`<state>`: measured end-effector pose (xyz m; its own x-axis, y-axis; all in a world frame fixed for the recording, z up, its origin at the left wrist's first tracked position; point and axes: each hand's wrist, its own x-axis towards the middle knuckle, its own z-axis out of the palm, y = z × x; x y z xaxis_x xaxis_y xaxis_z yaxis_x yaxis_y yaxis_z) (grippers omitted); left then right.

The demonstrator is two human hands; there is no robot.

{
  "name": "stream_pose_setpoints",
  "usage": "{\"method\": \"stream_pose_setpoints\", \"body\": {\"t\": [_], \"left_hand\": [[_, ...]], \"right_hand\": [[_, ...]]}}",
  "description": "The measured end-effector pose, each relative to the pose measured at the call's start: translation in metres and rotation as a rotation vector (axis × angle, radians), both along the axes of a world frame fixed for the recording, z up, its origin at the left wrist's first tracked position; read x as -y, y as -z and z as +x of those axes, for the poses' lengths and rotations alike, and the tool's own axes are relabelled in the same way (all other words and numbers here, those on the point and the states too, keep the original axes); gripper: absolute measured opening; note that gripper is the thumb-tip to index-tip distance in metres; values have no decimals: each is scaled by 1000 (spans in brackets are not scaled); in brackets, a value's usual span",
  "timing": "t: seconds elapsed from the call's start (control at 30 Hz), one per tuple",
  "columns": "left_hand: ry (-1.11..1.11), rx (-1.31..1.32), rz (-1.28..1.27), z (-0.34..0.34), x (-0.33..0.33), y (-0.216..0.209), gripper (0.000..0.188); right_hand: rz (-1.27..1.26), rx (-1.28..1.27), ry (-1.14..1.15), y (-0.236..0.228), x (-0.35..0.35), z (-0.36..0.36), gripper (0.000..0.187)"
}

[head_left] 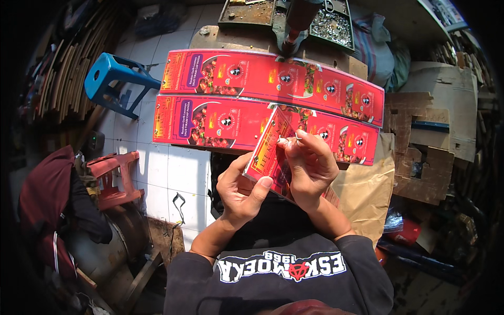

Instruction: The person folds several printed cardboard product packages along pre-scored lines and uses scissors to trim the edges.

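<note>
Hands w/ red printed card at centre, near the body.
L hand (pixel 241 191) closed on card (pixel 269 152), thumb clamping its near edge; R hand (pixel 310 168) pinches card's far-right edge, fingertips (pixel 294 140) curled tight around a small metal piece. Two long red printed sheets (pixel 262 100) lie just beyond on worktable (pixel 210 37). Blue stool (pixel 113 79) far left.

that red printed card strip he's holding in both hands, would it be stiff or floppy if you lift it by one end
The red card strip looks thin and flat, so probably light. It stands straight between the left hand and right hand without drooping, so likely fairly stiff at this length. The longer strips on the bench seem to lie flat; lifted by one end they might bow.
</note>
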<state>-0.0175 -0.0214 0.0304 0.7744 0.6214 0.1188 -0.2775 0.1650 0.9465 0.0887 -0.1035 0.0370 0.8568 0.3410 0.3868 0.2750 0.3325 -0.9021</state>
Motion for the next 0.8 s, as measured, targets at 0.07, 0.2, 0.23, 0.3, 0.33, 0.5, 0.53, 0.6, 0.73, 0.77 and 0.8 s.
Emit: {"method": "stream_pose_setpoints", "body": {"t": [0.07,0.2,0.23,0.3,0.33,0.5,0.53,0.6,0.73,0.77,0.8], "left_hand": [[-77,24,-8,-2,0,3,40],[-122,18,-119,-13,2,24,38],[-140,19,-146,-14,0,26,38],[-155,9,-218,-15,-4,29,39],[-174,9,-264,-13,-6,28,40],[-154,29,-412,-17,-15,34,37],[-171,37,-403,-16,-17,36,37],[-202,48,-386,-16,-19,39,36],[-170,42,-408,-16,-27,44,35],[-173,37,-390,-18,-28,44,35],[-178,26,-375,-22,-27,44,35]], "right_hand": [[-1,-75,-15,0,1,-4,29],[-73,-5,-17,0,19,4,30],[-109,-17,11,0,24,6,32],[-191,-53,57,0,37,14,30],[-270,-62,82,3,44,19,29],[-450,-275,76,11,67,34,27],[-451,-361,57,13,72,35,26],[-441,-419,-17,17,81,36,25],[-456,-527,-81,21,87,27,26],[-494,-443,-69,27,86,24,26],[-536,-364,-57,31,84,20,25]]}}
